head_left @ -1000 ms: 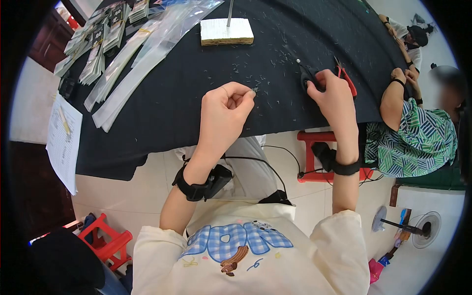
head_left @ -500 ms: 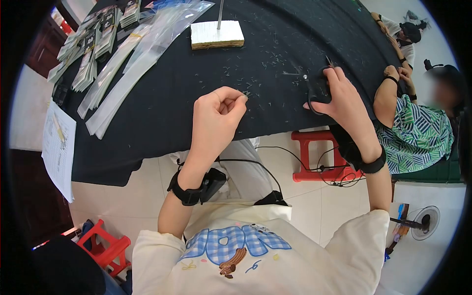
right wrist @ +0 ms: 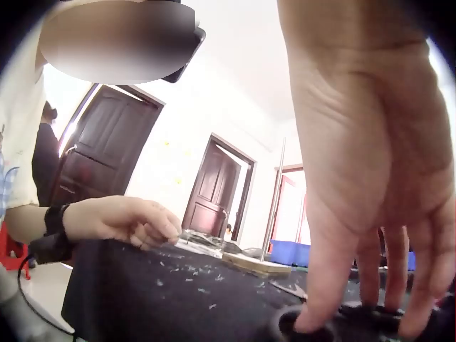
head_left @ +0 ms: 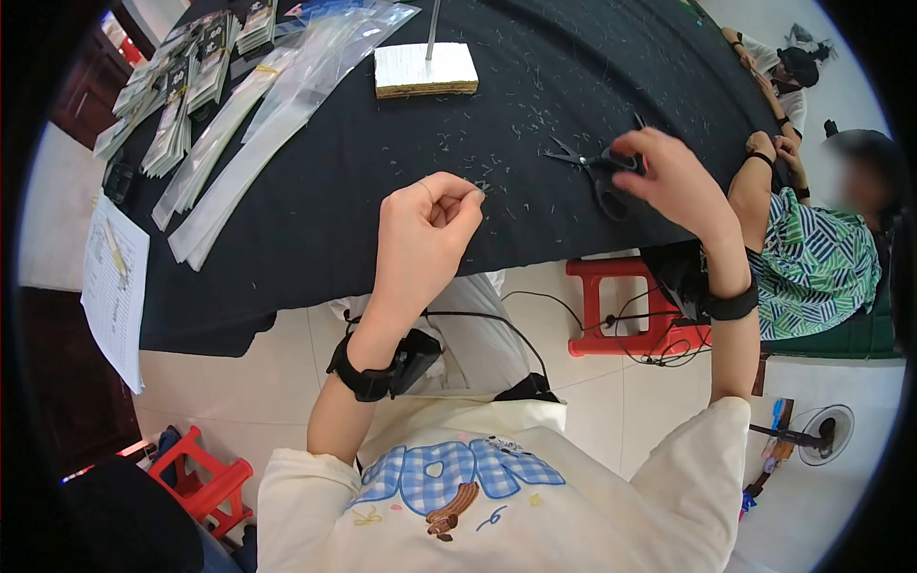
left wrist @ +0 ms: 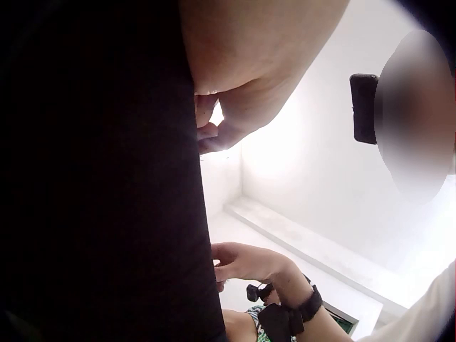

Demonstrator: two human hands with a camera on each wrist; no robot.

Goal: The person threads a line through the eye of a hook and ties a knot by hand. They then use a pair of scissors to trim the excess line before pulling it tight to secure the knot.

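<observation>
In the head view my left hand point(head_left: 420, 239) hovers low over the black cloth, thumb and forefinger pinched together on a tiny greenish sliver. My right hand point(head_left: 683, 181) reaches over a pair of black scissors point(head_left: 594, 167) lying with blades spread, pointing left. In the right wrist view its fingers hang loosely straight, and the thumb tip is at a handle loop point(right wrist: 288, 324). Beneath the right hand a red-handled tool is mostly covered, only its dark tip point(head_left: 640, 121) showing. Thin greenish clippings point(head_left: 521, 119) are scattered across the cloth between the hands.
A white-topped block point(head_left: 425, 67) with an upright metal rod stands at the back. To the left lie clear plastic sleeves point(head_left: 244, 158), banded packs of cards point(head_left: 177, 115) and a written sheet point(head_left: 115, 286). Another person point(head_left: 812, 248) sits at the right side of the table.
My right hand drew back to the right with fingers spread, then bent its fingers closer over the scissors. The scissors' blades now lie spread on the cloth. My left hand keeps its pinch.
</observation>
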